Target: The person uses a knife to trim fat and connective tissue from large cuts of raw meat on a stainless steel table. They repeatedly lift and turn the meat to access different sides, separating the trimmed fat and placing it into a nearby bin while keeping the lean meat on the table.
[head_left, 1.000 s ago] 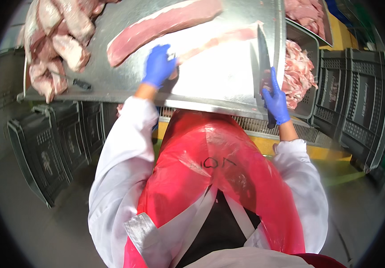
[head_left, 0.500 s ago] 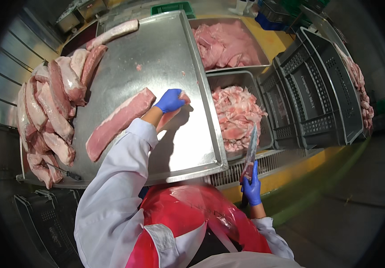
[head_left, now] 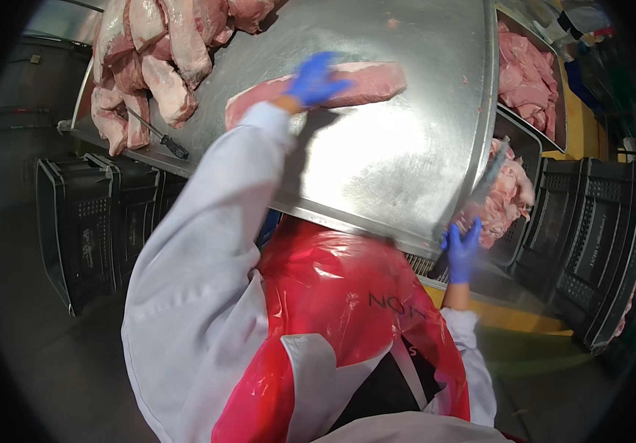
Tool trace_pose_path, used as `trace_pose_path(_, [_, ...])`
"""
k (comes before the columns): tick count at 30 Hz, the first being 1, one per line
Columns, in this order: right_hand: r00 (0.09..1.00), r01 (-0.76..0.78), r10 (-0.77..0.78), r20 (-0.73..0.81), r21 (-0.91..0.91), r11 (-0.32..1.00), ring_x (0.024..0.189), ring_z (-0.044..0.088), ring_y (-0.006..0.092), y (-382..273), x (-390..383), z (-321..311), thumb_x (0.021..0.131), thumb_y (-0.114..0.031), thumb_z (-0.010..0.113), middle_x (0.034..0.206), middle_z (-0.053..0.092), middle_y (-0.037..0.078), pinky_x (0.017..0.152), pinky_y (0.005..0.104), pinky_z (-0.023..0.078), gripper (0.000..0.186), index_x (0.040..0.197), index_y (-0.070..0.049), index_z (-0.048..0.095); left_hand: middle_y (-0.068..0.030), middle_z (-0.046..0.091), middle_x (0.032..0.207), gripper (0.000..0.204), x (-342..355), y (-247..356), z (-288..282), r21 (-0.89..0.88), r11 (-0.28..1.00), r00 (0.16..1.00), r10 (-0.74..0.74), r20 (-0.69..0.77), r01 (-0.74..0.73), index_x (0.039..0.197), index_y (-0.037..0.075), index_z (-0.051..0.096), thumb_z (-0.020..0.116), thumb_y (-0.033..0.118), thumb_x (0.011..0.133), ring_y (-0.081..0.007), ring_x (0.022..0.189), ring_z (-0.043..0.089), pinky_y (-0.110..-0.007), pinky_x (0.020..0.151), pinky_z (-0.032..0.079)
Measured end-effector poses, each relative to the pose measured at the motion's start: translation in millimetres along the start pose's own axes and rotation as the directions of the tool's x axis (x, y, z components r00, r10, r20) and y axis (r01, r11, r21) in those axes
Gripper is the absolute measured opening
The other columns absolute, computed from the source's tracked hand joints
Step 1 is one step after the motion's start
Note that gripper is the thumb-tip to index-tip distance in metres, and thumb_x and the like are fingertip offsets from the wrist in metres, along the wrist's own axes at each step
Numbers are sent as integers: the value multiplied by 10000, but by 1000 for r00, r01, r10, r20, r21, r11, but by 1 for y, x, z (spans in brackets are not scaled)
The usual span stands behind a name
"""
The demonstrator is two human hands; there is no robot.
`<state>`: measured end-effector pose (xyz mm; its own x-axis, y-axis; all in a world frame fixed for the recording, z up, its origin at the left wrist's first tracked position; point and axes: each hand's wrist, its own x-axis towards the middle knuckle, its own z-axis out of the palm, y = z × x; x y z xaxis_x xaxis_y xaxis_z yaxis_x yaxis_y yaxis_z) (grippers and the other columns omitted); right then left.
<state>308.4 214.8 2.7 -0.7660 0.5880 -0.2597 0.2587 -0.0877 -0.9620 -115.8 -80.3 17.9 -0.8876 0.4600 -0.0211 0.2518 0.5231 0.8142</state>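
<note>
My left hand (head_left: 316, 83), in a blue glove and blurred, lies over a long pale pink loin of meat (head_left: 373, 83) on the steel work table (head_left: 428, 133), its fingers apart. At the table's right front corner, my gloved right hand (head_left: 463, 249) grips a long knife (head_left: 493, 170). Its blade points away from me, over a grey crate (head_left: 530, 155) of pink and white trimmings (head_left: 508, 196). A pile of raw meat pieces (head_left: 174, 52) takes up the table's back left, with a dark-handled tool (head_left: 170, 144) beside it.
A metal tray (head_left: 563, 103) of pink meat slices (head_left: 526, 77) sits at the back right. Large dark grey crates stand on the right (head_left: 580, 236) and lower left (head_left: 74, 229). A steel grate (head_left: 421, 266) and yellow platform lie below the table's front edge.
My left hand has let go of the thin strip and moved onto the loin. The strip has left the table surface. The knife stays in my right hand; the view has turned.
</note>
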Motion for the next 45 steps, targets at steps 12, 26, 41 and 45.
trace_pose_path(12, [988,-8,34,150,-174,985,565,590,136,-51,280,282,916,-26,563,755,622,63,509,297,497,800,1608,-162,185,-205,562,1151,860,-158,-83,-69,576,817,994,-33,103,-32,1340,-20,469,727,531,732,-379,1055,534,-484,930,397])
trace_pose_path(26, [999,23,0,41,-564,825,658,693,224,-45,300,289,882,-142,586,891,698,171,595,378,560,778,1590,-196,268,-161,548,1127,874,-178,-89,-77,470,870,963,15,270,-145,1327,-18,469,798,491,698,-326,986,523,-446,859,400])
trace_pose_path(41, [903,-205,332,274,-403,892,658,596,96,-95,72,277,898,-6,615,1003,672,64,595,279,533,820,1605,-203,250,-151,560,1070,797,-160,-101,-99,355,883,902,149,404,-305,1261,5,513,818,453,676,-335,984,532,-446,866,413])
trace_pose_path(45, [929,-253,293,228,-190,949,584,576,96,-129,41,234,913,49,553,861,620,38,469,246,487,848,1616,-261,196,-193,579,1027,597,-58,-73,-65,209,929,940,261,219,-306,1105,15,599,759,474,759,-387,937,559,-484,823,448])
